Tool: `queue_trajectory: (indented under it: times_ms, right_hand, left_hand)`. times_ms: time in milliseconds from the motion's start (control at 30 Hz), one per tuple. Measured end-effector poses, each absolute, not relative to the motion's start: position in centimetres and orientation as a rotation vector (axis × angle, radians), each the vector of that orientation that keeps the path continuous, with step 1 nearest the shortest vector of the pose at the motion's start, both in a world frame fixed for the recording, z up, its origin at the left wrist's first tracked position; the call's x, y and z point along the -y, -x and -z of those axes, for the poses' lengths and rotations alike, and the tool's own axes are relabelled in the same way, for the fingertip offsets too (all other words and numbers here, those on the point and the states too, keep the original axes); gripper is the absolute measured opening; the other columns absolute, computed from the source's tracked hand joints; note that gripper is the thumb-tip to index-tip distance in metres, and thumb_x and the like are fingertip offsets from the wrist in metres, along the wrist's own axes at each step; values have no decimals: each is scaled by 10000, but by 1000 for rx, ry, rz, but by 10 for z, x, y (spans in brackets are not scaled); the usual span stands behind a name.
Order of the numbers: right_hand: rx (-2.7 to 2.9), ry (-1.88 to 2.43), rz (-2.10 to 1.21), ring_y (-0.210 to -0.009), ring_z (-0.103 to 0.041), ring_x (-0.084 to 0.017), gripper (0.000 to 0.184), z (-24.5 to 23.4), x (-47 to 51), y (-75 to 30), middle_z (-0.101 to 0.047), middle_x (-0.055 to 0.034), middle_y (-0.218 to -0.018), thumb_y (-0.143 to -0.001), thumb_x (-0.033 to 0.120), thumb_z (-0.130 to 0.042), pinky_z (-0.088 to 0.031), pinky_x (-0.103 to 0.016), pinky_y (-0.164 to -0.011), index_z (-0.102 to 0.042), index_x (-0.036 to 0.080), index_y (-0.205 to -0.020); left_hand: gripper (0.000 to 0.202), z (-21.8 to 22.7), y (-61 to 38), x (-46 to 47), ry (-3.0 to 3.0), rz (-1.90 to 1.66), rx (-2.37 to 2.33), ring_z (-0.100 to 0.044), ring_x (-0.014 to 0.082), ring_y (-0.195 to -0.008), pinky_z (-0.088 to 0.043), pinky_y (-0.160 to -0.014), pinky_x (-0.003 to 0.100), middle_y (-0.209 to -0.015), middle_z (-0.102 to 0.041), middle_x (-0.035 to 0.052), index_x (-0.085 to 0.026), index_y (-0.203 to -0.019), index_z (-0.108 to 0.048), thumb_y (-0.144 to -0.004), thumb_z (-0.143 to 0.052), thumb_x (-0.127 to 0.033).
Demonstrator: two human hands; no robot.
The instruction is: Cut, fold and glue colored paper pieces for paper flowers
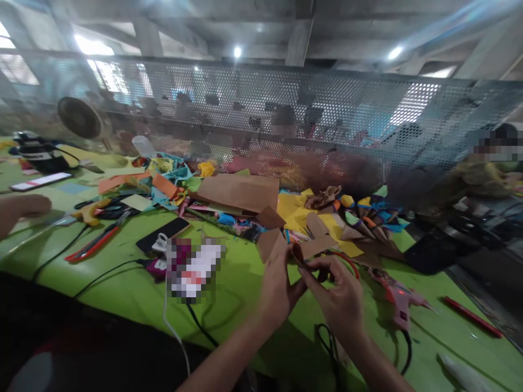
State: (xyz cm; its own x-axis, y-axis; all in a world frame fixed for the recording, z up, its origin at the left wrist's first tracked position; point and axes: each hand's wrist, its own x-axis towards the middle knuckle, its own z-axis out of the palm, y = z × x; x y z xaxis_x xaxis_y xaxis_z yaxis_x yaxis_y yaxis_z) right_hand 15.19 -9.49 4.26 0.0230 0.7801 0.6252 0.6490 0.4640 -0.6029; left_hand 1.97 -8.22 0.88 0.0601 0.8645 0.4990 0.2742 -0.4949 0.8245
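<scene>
My left hand (280, 280) and my right hand (341, 294) meet over the front of the green table, fingertips pinched together. Between them is a small piece of brown paper (297, 251), mostly covered by the fingers. Just beyond my hands lie scraps of brown paper (318, 246) and yellow paper (292, 212). To the right of my right hand rests a pink glue gun (398, 299) with a red light on it. A red pen-like stick (472, 317) lies farther right.
Left on the green table (241, 294) are a dark phone (163, 235), a purple plug block (157, 268) with cables, red-handled scissors (96, 245) and a yellow glue gun (92, 212). Another person's hand (28, 207) reaches in. A perforated metal screen (253, 109) stands behind the paper pile.
</scene>
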Motion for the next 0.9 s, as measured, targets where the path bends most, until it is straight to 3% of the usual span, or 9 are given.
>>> queue_trajectory:
  times_ms: [167,333,500,667,900]
  right_hand:
    - [1688,1218,-230,-628,-532,-158,139,-52,94,-159,-614,15,-741,-800,318,-707,-434,-274,-589,-608,227,-836]
    - [1682,1129,-331,-660,-547,-155,81,-68,83,-179,-626,-3,-784,-872,297,-632,-438,-265,-597,-647,220,-895]
    - [1816,1062,-475,-785,-557,-169,194,-84,57,-197,-597,-29,-949,-889,290,-619,-465,-279,-691,-704,276,-1063]
    - [1819,1035,-699,-986,-564,-220,134,-75,43,-205,-579,-46,-999,-868,365,-650,-473,-318,-825,-745,286,-920]
    - [1787,1085,-812,-1119,-536,-263,159,-50,41,-209,-601,-63,-1085,-845,411,-672,-399,-413,-999,-739,268,-835]
  left_hand:
    - [460,-12,-20,75,-1541,-1390,-868,-600,236,-1065,-460,-958,391,-1166,-647,110,-179,-1241,-539,-842,-683,-355]
    - [615,-19,-14,63,-1219,-1147,-685,-609,239,-1056,-452,-914,352,-1138,-670,101,-190,-1229,-593,-747,-746,-539]
    - [507,-28,0,52,-1129,-944,-532,-649,205,-945,-425,-787,281,-987,-715,97,-172,-1233,-629,-837,-691,-483]
    - [394,-18,2,47,-1019,-850,-502,-642,177,-807,-395,-697,258,-860,-712,95,-138,-1029,-689,-840,-688,-483]
    - [559,-2,-5,47,-968,-828,-621,-604,171,-681,-401,-604,264,-764,-680,95,-105,-945,-687,-806,-627,-643]
